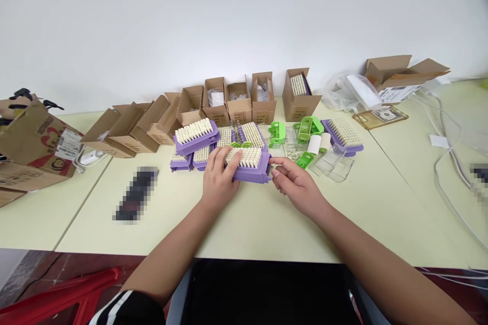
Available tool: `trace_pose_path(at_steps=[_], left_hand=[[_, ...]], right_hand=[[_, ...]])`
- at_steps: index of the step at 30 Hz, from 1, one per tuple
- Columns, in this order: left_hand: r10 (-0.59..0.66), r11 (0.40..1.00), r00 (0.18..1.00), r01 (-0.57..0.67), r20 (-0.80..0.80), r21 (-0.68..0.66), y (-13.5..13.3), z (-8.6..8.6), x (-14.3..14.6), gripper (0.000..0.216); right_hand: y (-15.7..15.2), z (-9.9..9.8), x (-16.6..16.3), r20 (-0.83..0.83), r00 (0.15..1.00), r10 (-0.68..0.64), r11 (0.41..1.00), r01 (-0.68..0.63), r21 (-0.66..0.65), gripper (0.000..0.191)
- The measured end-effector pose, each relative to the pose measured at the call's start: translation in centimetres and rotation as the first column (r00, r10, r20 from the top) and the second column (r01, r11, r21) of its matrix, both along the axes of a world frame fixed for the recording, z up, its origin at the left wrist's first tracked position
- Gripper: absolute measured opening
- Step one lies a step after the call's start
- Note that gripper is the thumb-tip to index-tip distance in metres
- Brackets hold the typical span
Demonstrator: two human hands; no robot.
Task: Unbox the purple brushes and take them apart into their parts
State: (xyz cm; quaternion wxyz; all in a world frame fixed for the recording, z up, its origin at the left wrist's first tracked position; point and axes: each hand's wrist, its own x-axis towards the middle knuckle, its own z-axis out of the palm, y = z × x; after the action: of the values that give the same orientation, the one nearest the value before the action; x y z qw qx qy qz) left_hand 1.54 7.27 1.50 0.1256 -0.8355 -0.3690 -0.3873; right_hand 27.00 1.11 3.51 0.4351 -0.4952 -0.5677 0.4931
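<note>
My left hand (221,177) is wrapped round the left part of a purple brush (253,165) with cream bristles facing up, held just over the table. At the brush's right end is my right hand (295,183), its index finger and thumb closed at the edge and the other fingers curled. Behind the held brush lie more purple brushes; one brush (196,134) rests on top of others at the left. Several dark springs (237,132) stand among them. Bright green plastic brackets (277,133), white rollers (314,144) and clear plastic covers (335,165) lie to the right.
Open cardboard boxes (240,106) line the wall; one box (301,104) contains brushes. Another purple brush (343,134) lies at the right. Plastic bags (348,92), a phone case (381,116) and white cables (444,147) are farther right. A blurred dark object (136,194) lies at left.
</note>
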Motion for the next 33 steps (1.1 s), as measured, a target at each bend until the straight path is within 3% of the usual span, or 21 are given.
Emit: trace_pose_path(at_steps=[4,9,16,25,33], left_hand=[[0.004,1.000,1.000,-0.004,0.000,-0.007,0.1,-0.3,0.0,0.074],[0.018,0.999,1.000,-0.018,0.017,-0.030,0.3,-0.5,-0.1,0.075],[0.031,0.997,0.998,-0.028,0.047,-0.079,0.3,-0.6,-0.1,0.075],[-0.028,0.995,0.999,0.032,0.044,-0.090,0.4,-0.6,-0.3,0.072],[-0.072,0.989,0.994,0.081,0.080,-0.125,0.5,-0.4,-0.1,0.072]], right_hand=[[-0.1,0.0,-0.2,0.000,1.000,-0.004,1.000,0.004,0.015,0.040],[-0.4,0.2,-0.6,0.025,0.999,-0.022,0.991,0.019,0.131,0.035],[-0.7,-0.2,-0.6,0.073,0.996,0.050,0.984,-0.062,0.165,0.028],[-0.4,0.5,0.0,0.362,0.922,0.134,0.957,-0.216,0.195,0.035],[-0.5,0.9,0.2,0.378,0.922,0.090,0.947,-0.197,0.253,0.031]])
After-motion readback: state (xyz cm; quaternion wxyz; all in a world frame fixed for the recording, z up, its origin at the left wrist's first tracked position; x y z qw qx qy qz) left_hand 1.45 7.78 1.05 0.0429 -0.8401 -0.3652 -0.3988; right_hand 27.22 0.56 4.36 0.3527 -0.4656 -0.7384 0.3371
